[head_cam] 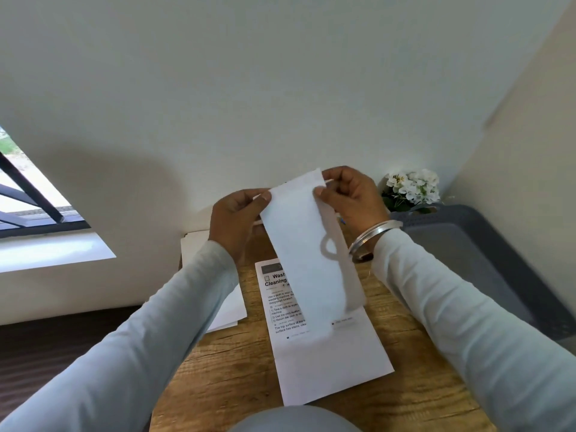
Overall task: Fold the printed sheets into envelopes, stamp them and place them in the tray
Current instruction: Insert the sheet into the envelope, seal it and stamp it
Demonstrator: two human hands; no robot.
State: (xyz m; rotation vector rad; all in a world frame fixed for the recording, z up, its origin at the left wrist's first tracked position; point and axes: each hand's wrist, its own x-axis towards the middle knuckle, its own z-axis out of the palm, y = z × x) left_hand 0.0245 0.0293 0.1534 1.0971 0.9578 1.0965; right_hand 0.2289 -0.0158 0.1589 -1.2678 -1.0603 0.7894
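I hold a long white folded sheet [307,257] upright above the table, its blank side facing me. My left hand [237,219] pinches its upper left edge. My right hand [350,198] pinches its top right corner. Below it a printed sheet [324,353] headed with bold text lies flat on the wooden table [230,366], its lower part folded up. A grey tray [473,254] stands at the right side of the table.
A stack of white paper or envelopes [199,247] lies at the table's left edge, partly under my left sleeve. White flowers [411,188] stand in the back right corner against the wall. A window [28,194] is at the left.
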